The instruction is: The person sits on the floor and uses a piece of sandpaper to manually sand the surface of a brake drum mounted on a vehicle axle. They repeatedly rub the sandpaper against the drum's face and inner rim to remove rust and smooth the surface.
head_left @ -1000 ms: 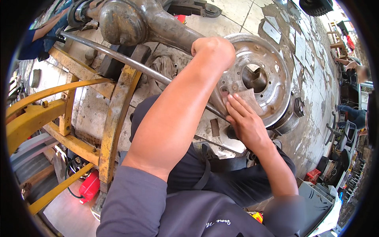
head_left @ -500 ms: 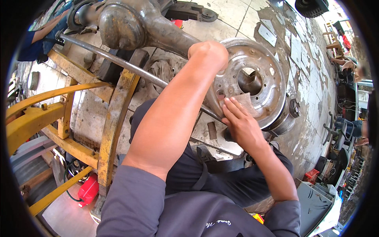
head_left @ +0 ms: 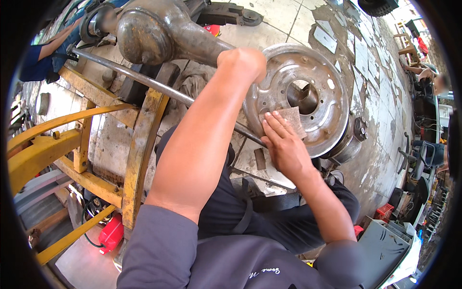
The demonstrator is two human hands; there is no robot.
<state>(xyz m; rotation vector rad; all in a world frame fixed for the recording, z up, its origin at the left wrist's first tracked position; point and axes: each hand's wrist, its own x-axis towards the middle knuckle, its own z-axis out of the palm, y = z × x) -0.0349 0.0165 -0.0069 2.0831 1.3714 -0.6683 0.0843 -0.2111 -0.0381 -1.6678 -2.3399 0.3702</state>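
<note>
Bright light fills the frame, strongest at the upper right, where glare whitens the rim and shines off the floor [head_left: 274,36]. Highlights streak the pipe [head_left: 134,75] and curve along the metal wheel [head_left: 322,113]; its central hole is darker. The left hand [head_left: 243,62] and right hand [head_left: 287,149] look fairly crisp. Dark trousers [head_left: 288,224] lose detail at lower centre. The lens bends the yellow frame [head_left: 139,159] at left, inside a black border. 1 smooth blur covers the sleeve [head_left: 339,262] at lower right.

A brown sheet [head_left: 294,120] lies against the metal disc [head_left: 328,100].
</note>
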